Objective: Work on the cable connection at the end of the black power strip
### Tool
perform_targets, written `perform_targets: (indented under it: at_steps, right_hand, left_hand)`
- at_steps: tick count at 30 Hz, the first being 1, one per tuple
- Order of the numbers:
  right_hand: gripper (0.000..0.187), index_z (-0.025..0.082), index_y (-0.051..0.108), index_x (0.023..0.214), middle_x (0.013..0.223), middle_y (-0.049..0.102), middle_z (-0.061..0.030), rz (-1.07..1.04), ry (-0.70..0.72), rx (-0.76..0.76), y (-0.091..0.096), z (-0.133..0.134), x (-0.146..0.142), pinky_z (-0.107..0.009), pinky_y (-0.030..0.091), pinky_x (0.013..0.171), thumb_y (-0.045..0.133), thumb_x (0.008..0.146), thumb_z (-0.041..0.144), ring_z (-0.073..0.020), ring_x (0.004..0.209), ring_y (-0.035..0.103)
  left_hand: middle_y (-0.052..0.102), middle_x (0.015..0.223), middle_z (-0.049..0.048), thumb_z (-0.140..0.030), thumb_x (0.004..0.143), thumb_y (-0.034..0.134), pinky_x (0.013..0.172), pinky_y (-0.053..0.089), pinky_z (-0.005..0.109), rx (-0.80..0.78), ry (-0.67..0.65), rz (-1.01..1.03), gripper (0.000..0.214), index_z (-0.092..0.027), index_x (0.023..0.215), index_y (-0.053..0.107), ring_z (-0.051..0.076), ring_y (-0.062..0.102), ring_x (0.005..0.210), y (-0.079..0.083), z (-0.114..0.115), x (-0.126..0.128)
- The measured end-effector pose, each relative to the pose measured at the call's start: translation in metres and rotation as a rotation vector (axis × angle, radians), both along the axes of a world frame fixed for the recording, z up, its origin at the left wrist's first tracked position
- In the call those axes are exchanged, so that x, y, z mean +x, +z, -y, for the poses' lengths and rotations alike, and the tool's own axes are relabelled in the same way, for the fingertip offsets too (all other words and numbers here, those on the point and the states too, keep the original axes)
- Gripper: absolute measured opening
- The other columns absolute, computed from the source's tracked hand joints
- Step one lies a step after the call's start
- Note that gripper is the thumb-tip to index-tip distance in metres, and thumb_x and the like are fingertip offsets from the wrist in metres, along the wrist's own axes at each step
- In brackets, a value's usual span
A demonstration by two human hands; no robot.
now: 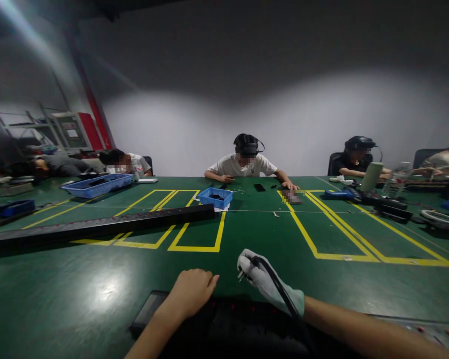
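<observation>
My bare left hand (pixel 192 293) hovers over or rests by the near power strip (pixel 243 319), its fingers curled in; whatever may be inside them is hidden. My right hand (pixel 260 276), in a white glove, is closed around a plug (pixel 241 275) on a thick black cable (pixel 279 286). Metal prongs stick out of the plug toward the left. From the glove the cable runs down over the dark strip, which lies along the table's near edge with small red marks on it. A gap separates my two hands.
A long black power strip (pixel 108 223) lies across the left of the green table (pixel 254 234). Blue bins (pixel 215 198) (pixel 99 185) stand farther back. Bottles (pixel 395 180) and tools (pixel 391 207) crowd the right. Across the table sits a person (pixel 243 164), one hand on a blurred-out item.
</observation>
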State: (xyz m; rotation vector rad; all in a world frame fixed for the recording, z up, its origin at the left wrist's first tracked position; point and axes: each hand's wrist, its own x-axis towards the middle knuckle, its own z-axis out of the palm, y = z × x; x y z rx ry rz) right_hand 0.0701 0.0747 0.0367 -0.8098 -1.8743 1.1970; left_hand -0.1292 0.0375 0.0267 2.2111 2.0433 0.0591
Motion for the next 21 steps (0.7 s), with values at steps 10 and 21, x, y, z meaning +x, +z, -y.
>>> perform_targets:
  at_steps: [10,21]
  right_hand:
    - [0.026,0.022,0.048,0.099,0.065,0.057,0.0024,0.820,0.041,0.725,0.041,0.052,-0.019,-0.026,0.023,0.051,0.043,0.088,0.045,-0.0145,0.055,0.054]
    - [0.019,0.021,0.048,0.092,0.069,0.060,-0.0028,0.982,-0.045,1.143,0.016,0.076,-0.037,-0.028,0.020,0.050,0.041,0.085,0.038,-0.0182,0.057,0.057]
  left_hand:
    - [0.062,0.072,-0.0001,-0.051,0.091,0.040,0.070,0.046,0.029,-0.221,-0.113,0.170,0.045,-0.014,0.077,0.061,0.014,0.060,0.071,-0.012,-0.017,-0.059]
    - [0.061,0.101,0.0052,-0.042,0.088,0.052,0.081,0.050,0.038,-0.206,-0.008,0.143,0.032,-0.015,0.104,0.058,0.017,0.060,0.090,-0.015,-0.015,-0.058]
